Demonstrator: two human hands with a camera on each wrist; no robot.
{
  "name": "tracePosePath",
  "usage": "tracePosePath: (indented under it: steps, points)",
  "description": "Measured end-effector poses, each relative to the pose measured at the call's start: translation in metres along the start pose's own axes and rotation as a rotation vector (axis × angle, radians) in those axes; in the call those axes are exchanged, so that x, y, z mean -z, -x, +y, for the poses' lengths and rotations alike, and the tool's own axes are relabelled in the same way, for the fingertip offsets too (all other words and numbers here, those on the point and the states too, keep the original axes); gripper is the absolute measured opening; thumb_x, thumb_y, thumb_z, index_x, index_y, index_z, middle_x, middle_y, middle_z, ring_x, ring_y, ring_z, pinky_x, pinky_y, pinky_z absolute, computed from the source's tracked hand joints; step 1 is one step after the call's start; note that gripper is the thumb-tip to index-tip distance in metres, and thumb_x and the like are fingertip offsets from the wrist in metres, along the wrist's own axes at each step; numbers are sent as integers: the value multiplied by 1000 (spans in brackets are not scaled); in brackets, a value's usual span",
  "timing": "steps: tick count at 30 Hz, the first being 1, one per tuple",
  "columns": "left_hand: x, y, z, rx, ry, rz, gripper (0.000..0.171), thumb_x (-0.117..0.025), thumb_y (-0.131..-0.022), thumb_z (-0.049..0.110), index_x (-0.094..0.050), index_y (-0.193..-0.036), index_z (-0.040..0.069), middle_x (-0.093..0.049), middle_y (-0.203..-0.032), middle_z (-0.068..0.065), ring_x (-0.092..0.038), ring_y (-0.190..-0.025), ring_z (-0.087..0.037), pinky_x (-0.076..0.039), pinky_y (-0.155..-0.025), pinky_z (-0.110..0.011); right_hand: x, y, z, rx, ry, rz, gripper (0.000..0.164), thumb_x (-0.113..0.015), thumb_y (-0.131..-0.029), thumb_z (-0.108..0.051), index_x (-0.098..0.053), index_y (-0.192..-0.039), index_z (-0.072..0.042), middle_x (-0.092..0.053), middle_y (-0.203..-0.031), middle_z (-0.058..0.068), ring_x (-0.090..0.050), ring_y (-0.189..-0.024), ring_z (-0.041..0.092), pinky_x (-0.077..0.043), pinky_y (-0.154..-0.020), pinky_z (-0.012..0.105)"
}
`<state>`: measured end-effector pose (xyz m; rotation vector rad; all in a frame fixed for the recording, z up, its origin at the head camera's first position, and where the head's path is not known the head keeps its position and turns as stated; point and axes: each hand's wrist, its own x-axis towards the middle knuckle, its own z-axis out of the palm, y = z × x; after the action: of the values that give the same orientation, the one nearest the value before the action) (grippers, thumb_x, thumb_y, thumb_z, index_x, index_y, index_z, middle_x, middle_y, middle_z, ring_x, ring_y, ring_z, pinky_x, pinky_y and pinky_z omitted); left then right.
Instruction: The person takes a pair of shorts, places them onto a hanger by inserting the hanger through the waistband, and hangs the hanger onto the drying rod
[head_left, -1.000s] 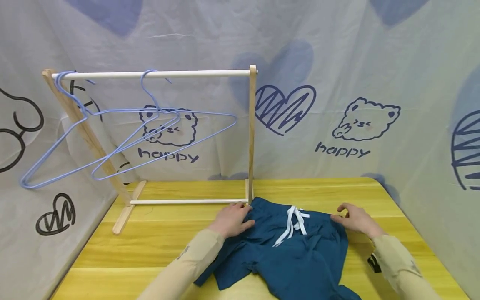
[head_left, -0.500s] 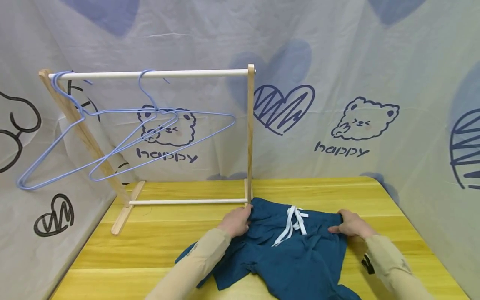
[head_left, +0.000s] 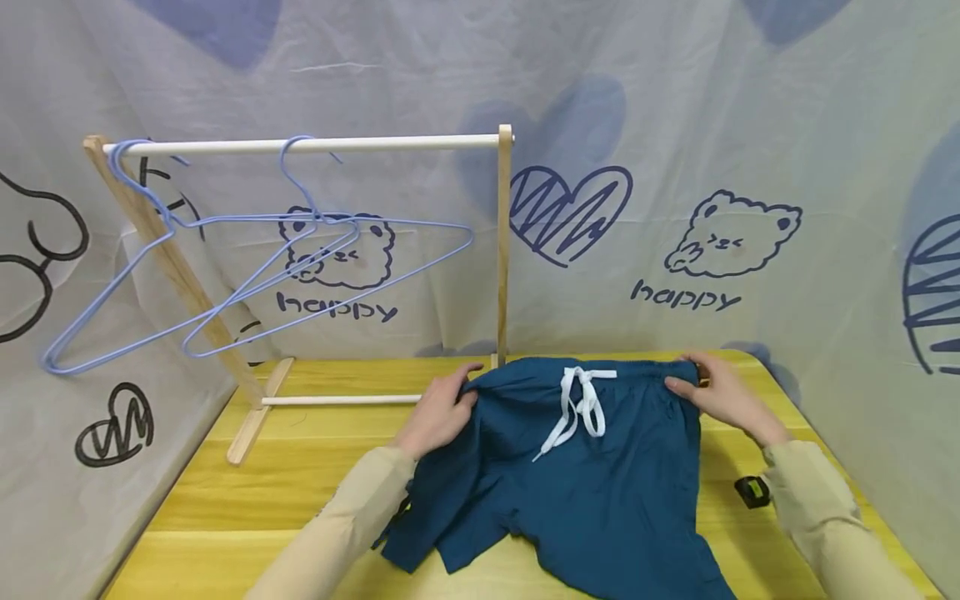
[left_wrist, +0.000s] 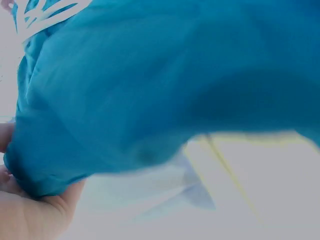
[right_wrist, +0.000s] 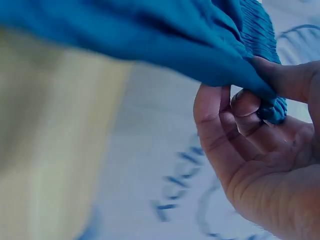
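Observation:
Dark teal shorts [head_left: 600,483] with a white drawstring [head_left: 577,408] hang by their waistband between two hands, lower parts still over the table. At the waistband's left end, the left hand [head_left: 438,417] grips the cloth; in the left wrist view its thumb and fingers fold round the fabric [left_wrist: 125,90]. The right hand [head_left: 723,392] pinches the other end of the waistband, and the right wrist view shows thumb and fingers [right_wrist: 212,125] closed on the gathered elastic edge [right_wrist: 260,35].
A wooden rack [head_left: 504,250] with a white rail stands at the back left, its right post partly behind the shorts. Blue wire hangers [head_left: 262,287] hang on the rail. A small black object [head_left: 752,492] lies on the yellow wooden table [head_left: 300,492] near the right forearm.
Both hands have taken hold of the waistband's ends and lifted it up off the table. The left hand has shifted a little left, and the shorts' upper part has risen.

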<state>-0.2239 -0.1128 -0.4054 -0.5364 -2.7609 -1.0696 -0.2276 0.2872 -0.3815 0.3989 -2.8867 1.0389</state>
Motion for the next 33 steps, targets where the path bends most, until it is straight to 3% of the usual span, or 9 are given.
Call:
tracePosePath:
  steps: [5,11,13,16,18,21,26,29,33]
  points:
    - [32,2,9,-15,63,147,42,-53,-97,10,-58,-138,8,-73,-106,-14,-65,-96,-30,-50,-92,-46,25,-10,-37,158,93,199,17,-65,-97,-12,-59,-107,1,-66,-100,23,-67,-86,36,-48,-64,23]
    - [70,3,25,-66,168,361,42,-50,-96,5,-60,-136,7,-74,-103,-18,-64,-91,-32,-46,-85,-40,50,-18,-87,330,88,397,21,-69,-93,-2,-61,-113,3,-68,-98,23,-66,-74,18,-42,-63,8]
    - [81,5,30,-103,205,449,42,-49,-95,3,-62,-134,7,-73,-100,-19,-62,-87,-31,-42,-82,-36,55,-19,-102,379,56,453,22,-69,-92,-1,-62,-113,3,-68,-98,22,-69,-76,22,-41,-66,2]
    - [93,8,34,-149,247,547,43,-46,-94,-2,-62,-133,7,-73,-102,-20,-61,-86,-30,-40,-81,-34,57,-16,-119,414,6,474,23,-67,-95,-3,-63,-117,2,-68,-103,20,-73,-87,30,-42,-72,-2]
    - [98,10,33,-147,244,548,45,-45,-93,-4,-60,-133,7,-71,-101,-20,-60,-87,-29,-40,-83,-34,54,-14,-125,437,4,450,23,-64,-96,-3,-62,-119,0,-68,-104,19,-70,-88,35,-44,-73,-1]
    - [101,13,24,-80,177,409,51,-47,-90,-4,-54,-139,8,-66,-99,-17,-58,-87,-28,-41,-85,-37,43,-15,-124,498,47,378,24,-62,-96,1,-62,-121,-1,-69,-107,16,-66,-87,25,-55,-74,13]
    - [96,17,5,83,92,-4,61,-60,-91,15,-43,-149,14,-66,-108,-16,-61,-96,-27,-46,-89,-43,14,-20,-114,578,96,237,26,-58,-94,11,-62,-116,-3,-68,-113,13,-65,-100,23,-60,-76,41]
    - [90,17,-3,179,104,-182,67,-66,-93,35,-41,-152,14,-68,-105,-18,-65,-98,-27,-50,-92,-45,-1,-22,-109,576,112,183,27,-58,-92,12,-65,-110,-7,-68,-108,9,-64,-96,21,-57,-72,36]
    - [80,19,-11,258,96,-352,80,-67,-91,51,-39,-154,11,-70,-117,-17,-68,-106,-27,-49,-101,-48,-13,-22,-106,575,124,157,25,-59,-90,11,-66,-103,-10,-68,-102,5,-59,-88,15,-50,-70,29]
